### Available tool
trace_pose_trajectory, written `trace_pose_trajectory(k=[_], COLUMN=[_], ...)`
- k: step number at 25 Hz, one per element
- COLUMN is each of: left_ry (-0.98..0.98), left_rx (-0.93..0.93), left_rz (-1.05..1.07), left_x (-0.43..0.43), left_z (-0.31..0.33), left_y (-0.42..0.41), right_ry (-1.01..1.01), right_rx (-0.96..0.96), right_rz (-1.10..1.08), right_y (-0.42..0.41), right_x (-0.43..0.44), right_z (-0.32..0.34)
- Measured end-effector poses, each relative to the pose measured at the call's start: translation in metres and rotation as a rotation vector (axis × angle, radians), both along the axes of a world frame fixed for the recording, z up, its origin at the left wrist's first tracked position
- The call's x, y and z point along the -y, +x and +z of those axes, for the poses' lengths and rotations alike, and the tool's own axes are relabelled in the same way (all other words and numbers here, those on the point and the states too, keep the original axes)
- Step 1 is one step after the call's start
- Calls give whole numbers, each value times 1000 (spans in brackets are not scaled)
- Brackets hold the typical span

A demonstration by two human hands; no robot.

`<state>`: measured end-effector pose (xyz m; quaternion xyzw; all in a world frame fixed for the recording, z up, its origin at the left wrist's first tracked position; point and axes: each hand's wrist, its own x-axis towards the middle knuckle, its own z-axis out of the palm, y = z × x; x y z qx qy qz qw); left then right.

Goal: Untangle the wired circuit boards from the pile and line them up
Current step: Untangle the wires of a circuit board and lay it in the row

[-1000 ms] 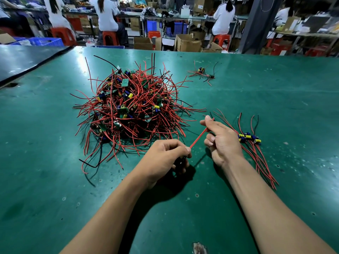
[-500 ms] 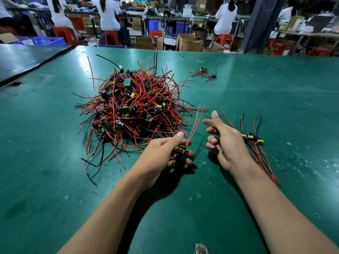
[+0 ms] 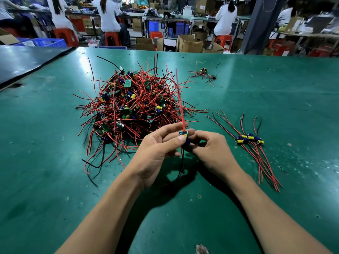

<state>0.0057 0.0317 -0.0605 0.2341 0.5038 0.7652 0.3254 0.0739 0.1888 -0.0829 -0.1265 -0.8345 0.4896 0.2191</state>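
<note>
Fingertips [image 3: 181, 138] of the left hand [image 3: 157, 153] pinch a small wired circuit board [image 3: 184, 134], with the thumb on its near face and the other fingers behind. They hold it just above the green table [image 3: 55, 171]. The right hand [image 3: 213, 153] curls its fingers in against the board's right side. Their tips are hidden, so I cannot tell whether they grip it or only steady it. Below the pinch a black lead [image 3: 181, 162] hangs slack toward the table. Above it the red leads [image 3: 180, 110] stand up nearly straight and appear free of the tangle.

It looks feather-light. The board itself is stiff, the leads are springy and quick to snag, and the solder joints are probably the weak spot. It is best held by the board's edges, as here, and not dragged by a wire.

Near the fingers on the right lies the row of sorted boards [image 3: 249, 139], side by side, with leads trailing toward the person. Just beyond the fingers to the left sits the tangled pile [image 3: 132, 107], which is most of the work not yet done. Farther off, beyond and to the right, a stray cluster [image 3: 203, 73] lies well apart.
</note>
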Motion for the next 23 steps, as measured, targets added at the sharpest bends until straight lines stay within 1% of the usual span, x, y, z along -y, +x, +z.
trace_pose_trajectory(k=[2, 5, 8, 10, 12, 14, 15, 19, 21, 23], left_ry=[15, 53, 29, 33, 39, 48, 45, 23, 24, 8], left_rx=[-15, 8, -27, -17, -10, 3, 8, 3, 16, 69], left_rz=[42, 93, 151, 175, 214, 251, 264, 246, 187, 129], left_x=[-1, -1, 0, 1, 1, 0, -1, -1, -1, -3], left_z=[-2, -2, 0, 2, 2, 3, 4, 2, 1, 1], left_y=[0, 0, -1, -1, 0, 1, 2, 0, 1, 4], right_ry=[4, -1, -6, -1, -64, -217, -330, -869, -1036, -1118], right_rx=[-38, -61, -129, -182, -223, -250, -256, -189, -135, -83], right_rz=[73, 110, 119, 104, 81, 89, 118, 237, 273, 318], right_y=[2, 3, 5, 5, 2, -1, -2, -2, 1, 4], right_x=[7, 10, 12, 15, 19, 24, 26, 30, 26, 21], right_z=[3, 4, 7, 9, 10, 12, 13, 23, 27, 30])
